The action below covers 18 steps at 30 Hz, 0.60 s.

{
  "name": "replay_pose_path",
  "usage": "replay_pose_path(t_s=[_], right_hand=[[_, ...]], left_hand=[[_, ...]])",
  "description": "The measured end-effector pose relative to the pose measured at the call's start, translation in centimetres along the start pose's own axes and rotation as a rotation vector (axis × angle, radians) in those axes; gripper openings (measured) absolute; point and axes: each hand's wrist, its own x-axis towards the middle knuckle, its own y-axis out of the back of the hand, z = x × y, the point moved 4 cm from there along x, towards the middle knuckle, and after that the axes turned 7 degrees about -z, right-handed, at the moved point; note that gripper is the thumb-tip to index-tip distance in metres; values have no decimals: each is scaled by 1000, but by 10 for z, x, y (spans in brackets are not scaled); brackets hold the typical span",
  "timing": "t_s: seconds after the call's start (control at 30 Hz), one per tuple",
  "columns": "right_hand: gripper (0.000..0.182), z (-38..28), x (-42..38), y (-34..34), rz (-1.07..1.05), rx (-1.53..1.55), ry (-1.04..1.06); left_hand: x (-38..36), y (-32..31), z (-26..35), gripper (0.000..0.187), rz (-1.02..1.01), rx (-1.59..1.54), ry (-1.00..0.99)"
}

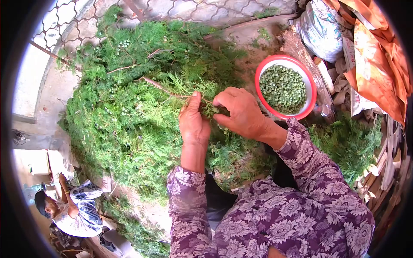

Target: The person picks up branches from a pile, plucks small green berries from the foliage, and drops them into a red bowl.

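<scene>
My left hand (194, 122) is closed on a leafy conifer branch (161, 87), its thumb pressed along the stem. The bare brown end of that branch points to the upper left, and green sprigs spread around my fingers. Just to the right, my right hand (241, 112) is curled in a pinch at the sprig's tip; what lies between its fingertips is hidden. Beyond it stands a red-rimmed basin (313, 88) with many small green cones (282, 88) inside. A large heap of cut conifer branches (124, 103) lies under and left of my hands.
A wire mesh fence (185, 9) runs along the top. At the upper right are a white sack (320, 32) and orange cloth (378, 64). Split wood (389, 155) lines the right side. Another person (77, 210) sits at lower left beside more greenery (131, 225).
</scene>
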Motion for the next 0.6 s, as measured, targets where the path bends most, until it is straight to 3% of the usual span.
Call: replay_pose_path(t_s=[0.27, 0.33, 0.37, 0.47, 0.53, 0.57, 0.6], right_hand=[[15, 12, 1, 6, -71, 143, -113], [14, 13, 0, -1, -265, 351, -216], [14, 12, 1, 3, -266, 352, -215], [12, 0, 0, 6, -381, 556, -181], [10, -16, -2, 3, -431, 857, -39], [9, -11, -2, -3, -433, 972, -106], [13, -2, -6, -5, -509, 1139, -405]], left_hand=[[-6, -8, 2, 15, 38, -6, 29], [-5, -4, 0, 16, 55, 15, 46], [-5, -3, -2, 18, 53, 46, 48], [-5, 0, 0, 22, 51, -6, 54], [2, 6, 8, 22, 55, -67, 70], [1, 4, 11, 23, 46, -71, 82], [2, 6, 13, 23, 51, -69, 80]])
